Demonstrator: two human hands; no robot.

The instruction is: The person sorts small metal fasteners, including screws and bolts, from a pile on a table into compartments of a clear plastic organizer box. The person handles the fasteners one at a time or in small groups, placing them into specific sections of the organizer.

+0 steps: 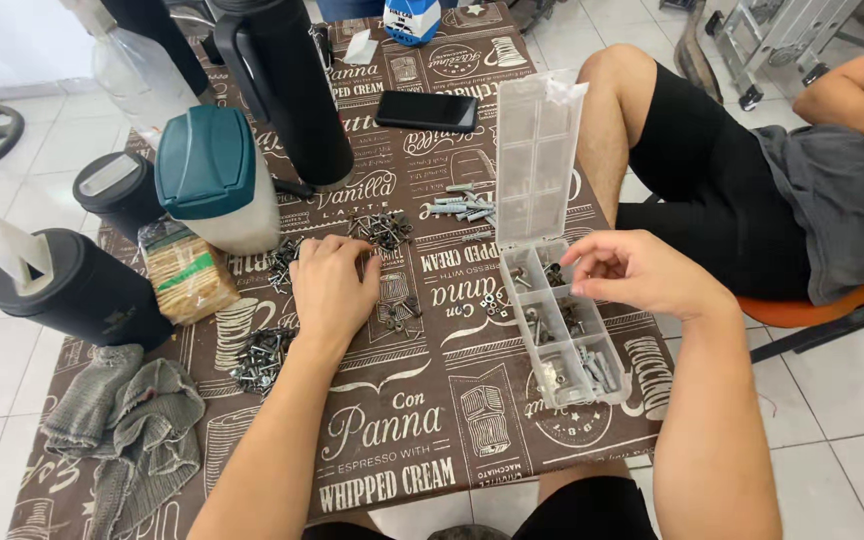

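Observation:
My left hand (332, 285) rests palm down on the brown printed tablecloth (402, 440), fingers curled among loose dark screws (382, 228). My right hand (632, 270) hovers over a clear plastic compartment box (562, 325), fingertips pinched together above its upper cells; whether something small is pinched there I cannot tell. The box lid (535, 155) stands open and upright. Its compartments hold screws and small metal parts. Another heap of screws (262, 357) lies by my left forearm, and grey wall plugs (462, 208) lie left of the lid.
A black thermos (287, 85), a teal-lidded white jug (217, 180), a cracker packet (190, 275), two black lidded cups (77, 290), a grey rag (132, 425) and a dark phone (426, 110) crowd the table. Another person (752, 170) sits on an orange chair at right.

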